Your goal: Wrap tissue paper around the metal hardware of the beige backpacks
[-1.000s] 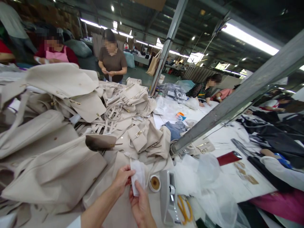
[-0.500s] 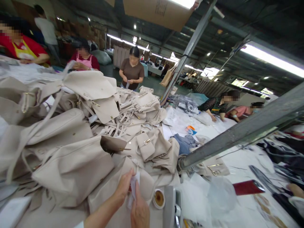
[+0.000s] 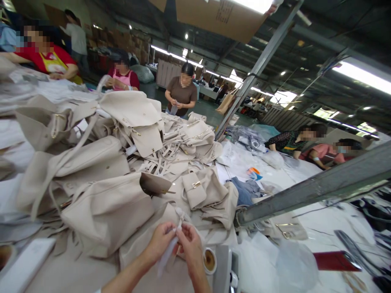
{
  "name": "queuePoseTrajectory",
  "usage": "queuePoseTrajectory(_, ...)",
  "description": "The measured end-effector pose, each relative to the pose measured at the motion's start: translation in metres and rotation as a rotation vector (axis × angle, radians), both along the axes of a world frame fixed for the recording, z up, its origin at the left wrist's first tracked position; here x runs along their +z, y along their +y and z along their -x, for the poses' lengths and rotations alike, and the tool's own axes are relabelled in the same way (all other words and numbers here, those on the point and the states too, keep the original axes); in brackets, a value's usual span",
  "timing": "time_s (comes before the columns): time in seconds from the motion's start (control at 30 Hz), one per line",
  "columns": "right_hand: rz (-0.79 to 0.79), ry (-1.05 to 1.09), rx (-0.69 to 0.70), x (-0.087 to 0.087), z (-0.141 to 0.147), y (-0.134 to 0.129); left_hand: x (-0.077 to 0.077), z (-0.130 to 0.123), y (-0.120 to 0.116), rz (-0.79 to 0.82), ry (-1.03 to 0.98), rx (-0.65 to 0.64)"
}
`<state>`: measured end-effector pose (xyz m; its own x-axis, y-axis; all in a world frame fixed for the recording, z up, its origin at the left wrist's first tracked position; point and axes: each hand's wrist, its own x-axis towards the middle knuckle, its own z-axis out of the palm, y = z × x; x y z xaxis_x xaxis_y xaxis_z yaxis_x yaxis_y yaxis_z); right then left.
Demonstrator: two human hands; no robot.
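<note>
Both hands meet over a beige bag [image 3: 137,240] at the bottom centre. My left hand [image 3: 160,242] pinches a thin white strip [image 3: 166,256] between thumb and fingers. From the right, my right hand [image 3: 190,243] closes on the same strip, its fingertips close to the left ones. The loose end of the strip hangs down below the hands, and a whitish twisted part [image 3: 181,215] rises above them. Just right of my right hand stands a small round cup [image 3: 209,260] with brown contents.
Beige bags [image 3: 106,211] lie heaped at left and centre. A grey metal post [image 3: 290,189] slants across the right, near a grey tray [image 3: 222,266] and a red object [image 3: 336,260]. Several people work farther off, one in a brown shirt [image 3: 182,91].
My fingertips have come together at the upper part of the strip, and my right hand has moved up. The whole view has shifted, with the scene now lying farther right.
</note>
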<state>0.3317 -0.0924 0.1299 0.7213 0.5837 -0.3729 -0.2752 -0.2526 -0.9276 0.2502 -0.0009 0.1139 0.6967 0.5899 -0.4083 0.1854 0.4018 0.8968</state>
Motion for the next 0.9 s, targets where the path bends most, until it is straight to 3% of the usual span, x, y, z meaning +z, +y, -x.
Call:
queuePoseTrajectory(0.13, -0.111, 0.130, 0.165, -0.001, 0.004, 0.008, 0.002, 0.018, -0.001, 0.010, 0.019, -0.004)
queuePoseTrajectory(0.4, -0.092, 0.140, 0.079, 0.002, 0.032, 0.005, 0.005, 0.032, 0.000, -0.030, 0.040, 0.079)
queuePoseTrajectory(0.57, -0.100, 0.148, 0.031, 0.002, 0.046, 0.003, 0.023, 0.041, -0.007, -0.361, 0.054, 0.179)
queuePoseTrajectory(0.7, -0.120, 0.092, -0.002, 0.002, 0.049, 0.001, 0.032, 0.051, -0.018, -0.599, 0.061, 0.165)
queuePoseTrajectory(0.77, -0.132, 0.073, 0.012, 0.002, 0.050, 0.000, 0.031, 0.053, -0.022, -0.590, 0.078, 0.128)
queuePoseTrajectory(0.9, -0.105, 0.044, 0.049, -0.001, 0.050, -0.006, 0.023, 0.053, -0.025, -0.413, 0.059, 0.086)
